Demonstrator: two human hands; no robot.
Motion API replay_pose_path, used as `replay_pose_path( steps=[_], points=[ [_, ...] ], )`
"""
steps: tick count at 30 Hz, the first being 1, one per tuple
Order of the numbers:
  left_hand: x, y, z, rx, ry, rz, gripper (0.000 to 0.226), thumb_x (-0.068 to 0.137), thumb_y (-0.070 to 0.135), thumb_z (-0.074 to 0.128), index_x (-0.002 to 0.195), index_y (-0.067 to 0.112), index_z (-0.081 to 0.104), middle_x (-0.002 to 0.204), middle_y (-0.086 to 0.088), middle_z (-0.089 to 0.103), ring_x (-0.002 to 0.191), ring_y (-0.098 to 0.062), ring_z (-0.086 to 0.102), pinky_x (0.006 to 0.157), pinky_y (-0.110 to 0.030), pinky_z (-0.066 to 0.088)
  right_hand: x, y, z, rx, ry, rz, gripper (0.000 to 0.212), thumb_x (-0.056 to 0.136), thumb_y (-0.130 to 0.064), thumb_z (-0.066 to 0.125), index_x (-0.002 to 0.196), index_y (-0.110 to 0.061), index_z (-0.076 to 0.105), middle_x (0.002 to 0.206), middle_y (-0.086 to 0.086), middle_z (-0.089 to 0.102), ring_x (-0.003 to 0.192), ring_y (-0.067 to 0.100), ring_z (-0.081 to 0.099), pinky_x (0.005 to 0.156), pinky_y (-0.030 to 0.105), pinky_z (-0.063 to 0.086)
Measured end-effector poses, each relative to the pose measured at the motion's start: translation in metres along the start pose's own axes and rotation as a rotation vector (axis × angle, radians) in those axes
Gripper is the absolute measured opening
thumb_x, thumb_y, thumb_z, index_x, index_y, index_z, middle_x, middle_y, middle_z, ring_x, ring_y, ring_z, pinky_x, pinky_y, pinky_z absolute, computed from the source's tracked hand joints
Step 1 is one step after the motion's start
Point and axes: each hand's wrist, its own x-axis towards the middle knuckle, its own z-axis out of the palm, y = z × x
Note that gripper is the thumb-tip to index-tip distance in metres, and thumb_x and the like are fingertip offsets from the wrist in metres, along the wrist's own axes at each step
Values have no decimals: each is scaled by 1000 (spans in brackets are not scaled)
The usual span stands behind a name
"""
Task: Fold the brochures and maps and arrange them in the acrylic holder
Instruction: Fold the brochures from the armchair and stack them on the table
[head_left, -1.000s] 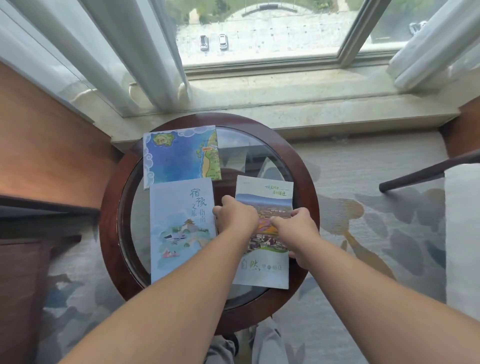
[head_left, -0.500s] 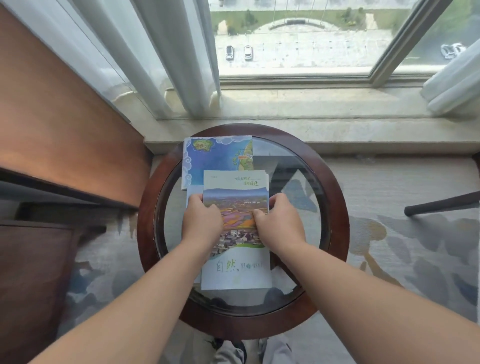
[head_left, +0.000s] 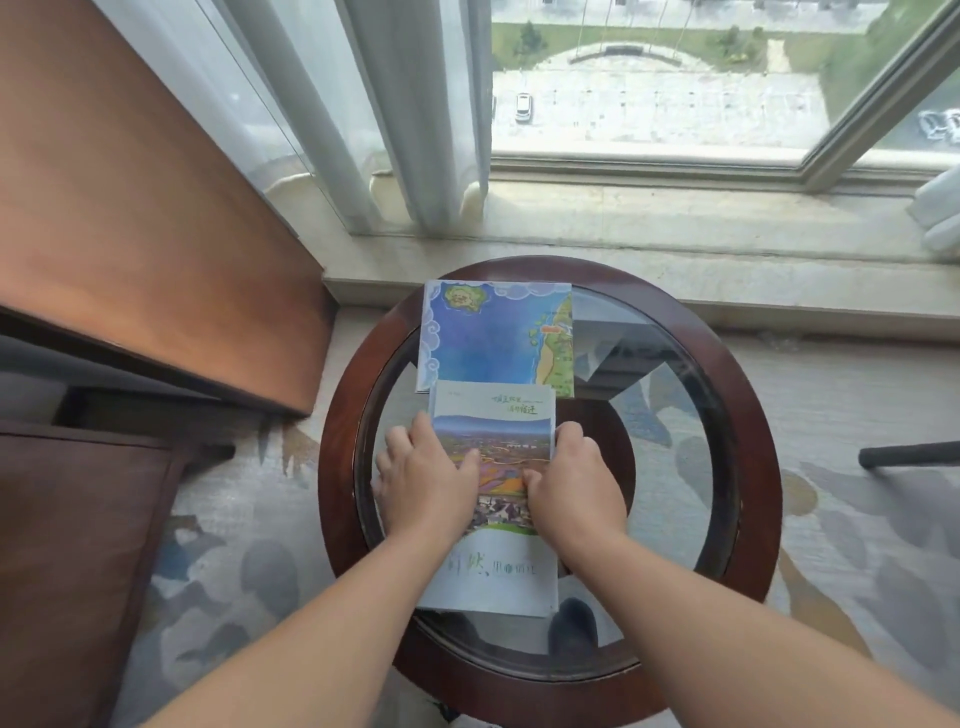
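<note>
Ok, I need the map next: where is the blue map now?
Head view: the blue map lies flat at the far side of the round table, left of centre, just beyond the photo brochure, which overlaps its near edge.

photo brochure (head_left: 492, 415) slid left, prob. stacked atop pale brochure, covering it
</note>
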Motion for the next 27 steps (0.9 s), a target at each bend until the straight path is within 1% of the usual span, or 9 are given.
replay_pose_path(
  steps=[3,5,7,11,14,17,20,24,27],
  points=[
    [44,11,-20,-82,66,62,55,88,37,55,138,19,39,134,-9,41,120,-31,39,98,-43,35,3,1,-1,6,6,-25,31,88,-30,64,105,-24,38,103,0,50,82,22,55,63,35,45],
    [84,30,-33,-101,54,78,54,89,30,54,139,18,38,138,-12,40,125,-33,38,101,-43,34,5,4,0,-34,-12,-81,50,88,-32,63,129,-26,34,108,0,46,90,23,58,67,36,47],
    [119,51,-42,-84,0,43,52,90,26,52,139,14,38,139,-16,40,127,-36,38,100,-42,36,7,7,1,-88,-46,-128,75,90,-33,62,147,-29,14,112,1,42,93,23,56,68,35,46],
    [154,80,-41,-24,-31,-63,52,89,25,58,134,9,37,139,-17,39,126,-37,41,96,-43,40,14,5,-1,-139,-71,-139,92,90,-32,61,153,-32,-6,113,1,37,91,21,53,69,36,48],
    [156,85,-32,13,-16,-108,58,86,25,64,135,10,37,139,-17,37,126,-36,40,96,-44,42,29,-2,-10,-83,-45,-113,95,85,-34,62,154,-30,-3,120,3,35,102,25,49,79,37,49],
    [158,85,-26,10,12,-157,62,84,26,67,136,9,37,139,-18,39,126,-36,41,97,-45,42,55,-15,-20,69,7,17,88,85,-37,61,154,-19,9,138,11,33,124,31,41,99,41,40],
    [162,84,-27,-34,9,-228,69,82,31,72,136,5,36,141,-19,40,128,-35,42,101,-43,40,78,-32,-28,233,-2,204,65,88,-38,58,141,-12,33,134,17,41,119,35,46,100,44,44],
    [168,76,-27,-172,-23,-259,65,79,35,75,131,8,46,138,-15,44,123,-34,47,99,-39,44,100,-34,-34,454,0,358,42,87,-26,56,122,-4,53,125,17,55,104,33,57,88,42,51],
    [165,76,-30,-482,-11,-176,30,87,23,61,115,15,53,115,-7,59,104,-30,61,86,-41,55,109,-33,-38,500,-25,335,25,85,-15,52,105,-4,63,115,17,61,78,28,53,62,28,41]
  ],
)
